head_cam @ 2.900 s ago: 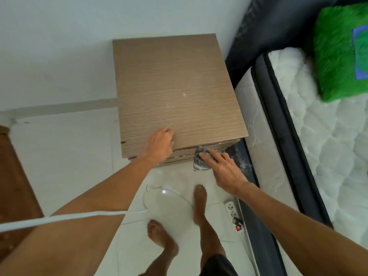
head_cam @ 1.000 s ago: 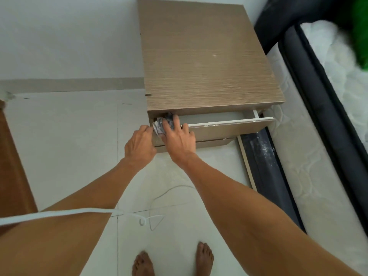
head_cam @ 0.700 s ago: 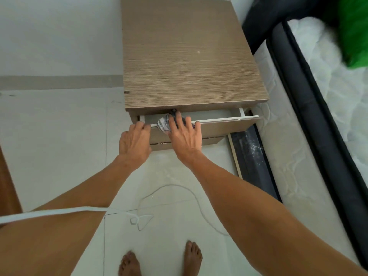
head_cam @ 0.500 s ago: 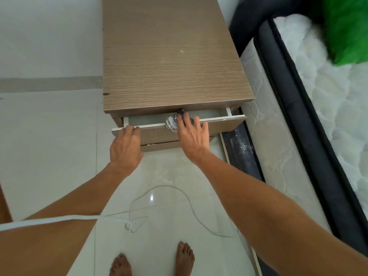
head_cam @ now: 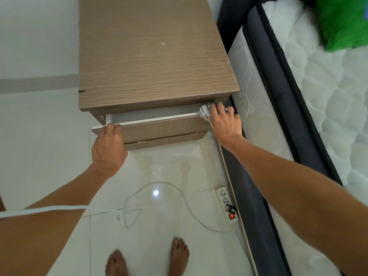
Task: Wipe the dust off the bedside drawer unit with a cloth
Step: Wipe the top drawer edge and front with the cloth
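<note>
At the open drawer's (head_cam: 159,126) right end, right hand (head_cam: 224,122) presses cloth (head_cam: 204,112).

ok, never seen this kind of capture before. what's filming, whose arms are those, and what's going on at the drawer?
There is no robot here. One wide-angle camera is worn on a person's head and looks forward and down, so the two bare arms and the feet at the bottom are the wearer's own. There is only this one view.

The brown wood-grain box is the bedside drawer unit, standing between a white wall and a bed. Nothing lies on its top. Its top drawer is pulled partly open. The left hand grips the drawer front near its left end. The right hand presses a striped grey-and-white cloth onto the drawer's upper edge at its right end.

On the tiled floor lie a white cable and a power strip with a lit red switch.
</note>
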Demonstrator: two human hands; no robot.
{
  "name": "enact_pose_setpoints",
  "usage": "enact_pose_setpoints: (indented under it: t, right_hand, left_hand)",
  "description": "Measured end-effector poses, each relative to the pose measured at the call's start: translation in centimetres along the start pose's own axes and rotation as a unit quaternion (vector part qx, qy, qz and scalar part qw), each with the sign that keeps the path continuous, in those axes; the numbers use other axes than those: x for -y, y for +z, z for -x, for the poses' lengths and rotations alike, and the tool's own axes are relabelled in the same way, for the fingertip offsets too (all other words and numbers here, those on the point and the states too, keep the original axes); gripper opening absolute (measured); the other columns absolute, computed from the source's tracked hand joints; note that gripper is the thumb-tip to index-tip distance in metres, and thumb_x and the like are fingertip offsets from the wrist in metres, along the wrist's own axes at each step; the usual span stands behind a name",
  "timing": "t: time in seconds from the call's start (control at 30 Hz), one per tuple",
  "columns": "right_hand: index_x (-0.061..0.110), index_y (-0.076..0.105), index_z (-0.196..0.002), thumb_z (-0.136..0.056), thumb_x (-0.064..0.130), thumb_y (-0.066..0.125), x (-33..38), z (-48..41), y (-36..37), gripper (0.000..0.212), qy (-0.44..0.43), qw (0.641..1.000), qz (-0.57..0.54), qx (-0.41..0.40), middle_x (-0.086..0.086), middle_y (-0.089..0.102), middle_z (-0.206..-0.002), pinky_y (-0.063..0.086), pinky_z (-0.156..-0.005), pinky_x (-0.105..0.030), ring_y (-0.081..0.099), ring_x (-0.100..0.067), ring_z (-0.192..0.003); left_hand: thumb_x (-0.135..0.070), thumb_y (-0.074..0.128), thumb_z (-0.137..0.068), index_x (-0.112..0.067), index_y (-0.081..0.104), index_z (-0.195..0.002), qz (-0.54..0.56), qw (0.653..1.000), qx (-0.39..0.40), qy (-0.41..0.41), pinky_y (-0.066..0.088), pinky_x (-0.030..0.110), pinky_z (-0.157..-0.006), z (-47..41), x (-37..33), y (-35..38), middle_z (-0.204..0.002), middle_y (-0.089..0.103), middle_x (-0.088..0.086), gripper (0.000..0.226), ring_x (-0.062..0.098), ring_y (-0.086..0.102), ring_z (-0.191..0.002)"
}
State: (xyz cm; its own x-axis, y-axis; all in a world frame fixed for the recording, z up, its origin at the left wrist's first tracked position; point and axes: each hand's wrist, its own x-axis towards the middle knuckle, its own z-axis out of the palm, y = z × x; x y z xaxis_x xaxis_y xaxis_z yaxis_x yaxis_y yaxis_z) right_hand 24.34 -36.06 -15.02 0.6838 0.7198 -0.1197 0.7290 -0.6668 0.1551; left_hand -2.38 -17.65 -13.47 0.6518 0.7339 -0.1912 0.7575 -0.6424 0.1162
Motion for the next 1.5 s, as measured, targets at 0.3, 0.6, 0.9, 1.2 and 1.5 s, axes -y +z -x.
enact_pose_setpoints:
  t: [0.3, 0.6, 0.9, 1.2, 1.5]
  right_hand:
    - [0.003, 0.033, -0.14, -0.092, 0.005, 0.059, -3.7, 0.0, 0.3, 0.055, 0.155, 0.979, -0.13, 0.014, -0.023, 0.042, -0.134, 0.051, -0.086, -0.047, 0.052, -0.042, -0.114]
    - [0.002, 0.031, -0.135, -0.093, 0.005, 0.057, -0.6, 0.9, 0.9, 0.05, 0.43, 0.794, -0.428, -0.043, -0.022, 0.04, -0.14, 0.041, -0.1, -0.04, 0.049, -0.037, -0.122]
    - [0.01, 0.033, -0.129, -0.099, 0.008, 0.048, 12.6, 0.8, 1.0, 0.033, 0.399, 0.717, -0.569, -0.047, -0.016, 0.046, -0.135, 0.04, -0.089, -0.029, 0.05, -0.029, -0.119]
    - [0.009, 0.042, -0.108, -0.094, 0.002, 0.052, 26.6, 3.9, -0.3, 0.018, 0.27, 0.753, -0.599, -0.042, -0.012, 0.055, -0.116, 0.044, -0.081, -0.03, 0.054, -0.023, -0.099]
    - [0.008, 0.048, -0.115, -0.089, 0.002, 0.051, 33.8, 5.1, -0.4, 0.027, 0.071, 0.825, -0.559, -0.041, -0.016, 0.052, -0.108, 0.047, -0.078, -0.043, 0.055, -0.033, -0.089]
  left_hand:
    - [0.004, 0.072, -0.071, 0.003, 0.047, -0.131, 0.004, 1.0, -0.001, 0.014, 0.051, 0.048, -0.085, 0.1, 0.4, 0.0, -0.127, 0.051, 0.02, 0.065, 0.039, 0.054, -0.112]
    - [0.002, 0.068, -0.077, -0.003, 0.051, -0.132, 0.03, 0.999, -0.007, 0.013, 0.048, 0.048, -0.088, -1.0, 2.8, -0.6, -0.127, 0.053, 0.02, 0.058, 0.04, 0.054, -0.109]
    - [0.003, 0.061, -0.079, -0.008, 0.051, -0.135, 0.076, 0.996, -0.023, 0.028, 0.047, 0.046, -0.088, -1.3, 4.4, -0.4, -0.126, 0.052, 0.016, 0.058, 0.035, 0.05, -0.116]
    - [0.011, 0.058, -0.078, -0.01, 0.049, -0.139, 0.145, 0.986, -0.018, 0.081, 0.045, 0.04, -0.098, -1.4, 7.2, -0.7, -0.139, 0.051, 0.011, 0.065, 0.031, 0.049, -0.125]
    - [0.014, 0.049, -0.08, -0.017, 0.055, -0.132, 0.314, 0.946, -0.05, 0.061, 0.048, 0.026, -0.095, -2.8, 9.4, -0.5, -0.124, 0.066, 0.006, 0.061, 0.026, 0.063, -0.106]
